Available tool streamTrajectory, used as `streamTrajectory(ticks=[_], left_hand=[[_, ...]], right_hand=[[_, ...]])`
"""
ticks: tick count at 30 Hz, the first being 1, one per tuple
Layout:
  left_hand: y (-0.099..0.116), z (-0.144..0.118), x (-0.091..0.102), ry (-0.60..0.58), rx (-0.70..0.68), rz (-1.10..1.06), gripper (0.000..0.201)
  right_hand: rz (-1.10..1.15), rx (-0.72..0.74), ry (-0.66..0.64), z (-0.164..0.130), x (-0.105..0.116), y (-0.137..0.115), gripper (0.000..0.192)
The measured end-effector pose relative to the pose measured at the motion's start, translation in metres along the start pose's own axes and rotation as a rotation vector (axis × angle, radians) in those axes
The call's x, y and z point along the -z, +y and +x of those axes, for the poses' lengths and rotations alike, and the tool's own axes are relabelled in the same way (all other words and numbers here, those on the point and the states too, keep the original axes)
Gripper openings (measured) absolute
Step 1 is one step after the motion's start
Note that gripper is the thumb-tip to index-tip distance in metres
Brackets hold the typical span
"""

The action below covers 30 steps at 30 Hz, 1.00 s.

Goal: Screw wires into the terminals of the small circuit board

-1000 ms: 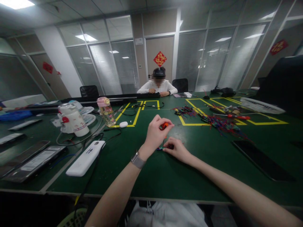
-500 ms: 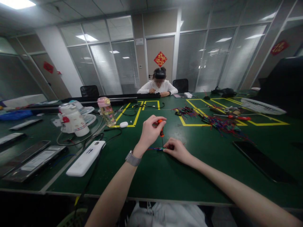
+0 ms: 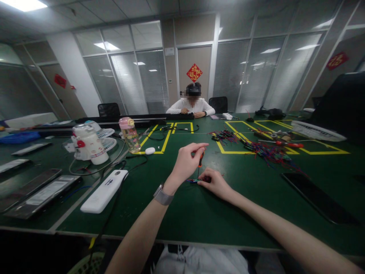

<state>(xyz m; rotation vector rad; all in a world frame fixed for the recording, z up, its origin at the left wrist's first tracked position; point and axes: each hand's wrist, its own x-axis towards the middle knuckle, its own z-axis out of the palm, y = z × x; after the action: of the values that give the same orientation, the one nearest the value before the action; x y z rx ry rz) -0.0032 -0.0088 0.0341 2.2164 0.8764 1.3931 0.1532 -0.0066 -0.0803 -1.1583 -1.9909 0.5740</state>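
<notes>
My left hand [image 3: 186, 161] grips a small screwdriver [image 3: 200, 161] with an orange and black handle, held upright with its tip down on a small dark connector block [image 3: 196, 180] with coloured wires. My right hand [image 3: 215, 183] rests on the green table [image 3: 182, 213] and pinches that block from the right, holding it flat. A grey watch [image 3: 162, 196] sits on my left wrist.
A white power strip [image 3: 104, 191] with black cables lies left. Behind it stand a white jug [image 3: 88, 144] and a pink-capped bottle [image 3: 129, 134]. Coloured wire bundles [image 3: 265, 151] and a red screwdriver [image 3: 285, 144] lie far right. A dark tablet [image 3: 316, 198] lies right. A person [image 3: 191, 104] sits opposite.
My left hand has turned the screwdriver handle between its fingers, shifting left and then back right. My right hand has stayed on the connector block.
</notes>
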Motion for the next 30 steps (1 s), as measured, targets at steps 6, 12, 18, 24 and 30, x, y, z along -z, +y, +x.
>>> streamTrajectory(ticks=[6,12,18,24,30], left_hand=[[-0.005,0.000,-0.006,0.113,-0.036,0.222,0.015],[-0.013,-0.007,0.001,0.087,-0.036,0.106,0.026],[-0.024,-0.003,0.001,-0.053,0.114,-0.462,0.031],[-0.023,-0.005,-0.004,0.072,0.061,-0.286,0.020],[-0.019,-0.009,-0.006,0.082,0.016,-0.167,0.023]], right_hand=[[-0.011,0.001,-0.002,-0.001,0.002,-0.003,0.005],[-0.018,0.026,-0.063,0.002,0.007,-0.002,0.008],[0.045,0.047,-0.091,0.003,0.008,-0.001,0.015],[0.016,0.060,-0.082,0.003,0.006,-0.001,0.012],[0.013,0.056,-0.067,0.002,0.005,-0.001,0.011]])
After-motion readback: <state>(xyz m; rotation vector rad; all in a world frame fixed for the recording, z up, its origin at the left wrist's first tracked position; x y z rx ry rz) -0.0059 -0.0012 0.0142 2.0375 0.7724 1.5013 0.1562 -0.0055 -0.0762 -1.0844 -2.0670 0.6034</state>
